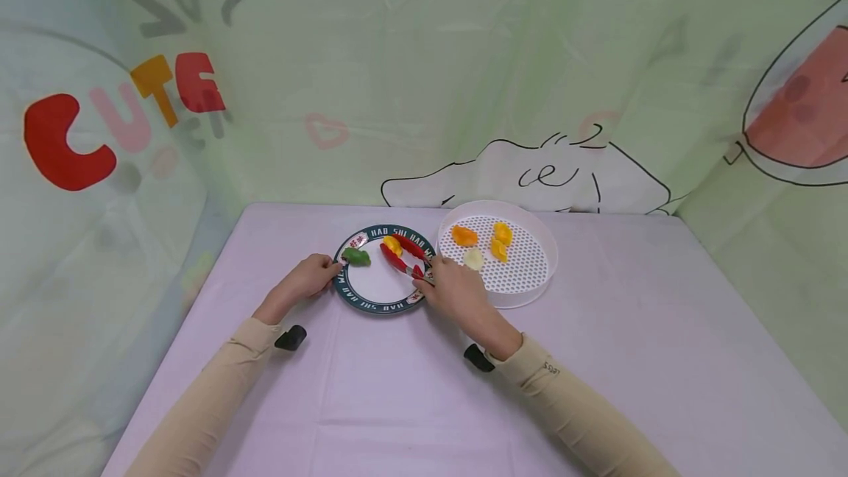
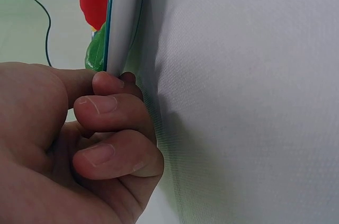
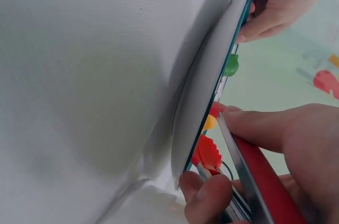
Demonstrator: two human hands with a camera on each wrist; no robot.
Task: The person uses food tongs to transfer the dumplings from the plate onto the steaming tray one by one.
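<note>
My left hand (image 1: 313,276) pinches the left rim of a round plate (image 1: 374,307) with a dark green lettered border; the left wrist view shows thumb and fingertips at its edge. With my right hand (image 1: 458,291) I grip a pair of tongs (image 3: 241,173) that have metal arms and red tips. The red tips stand over the plate on either side of a small yellow piece (image 1: 392,245). Near the left rim lies a glossy green piece (image 1: 357,257), like a chunk of pepper. In the right wrist view, the plate's pale underside faces the camera.
A white round perforated tray (image 1: 523,293) stands right beside the plate. It holds an orange piece (image 1: 464,235), two yellow pieces (image 1: 503,233) and a pale piece (image 1: 473,259). A pale cloth covers the table (image 1: 636,359); printed curtains (image 1: 424,79) rise behind it and at both sides.
</note>
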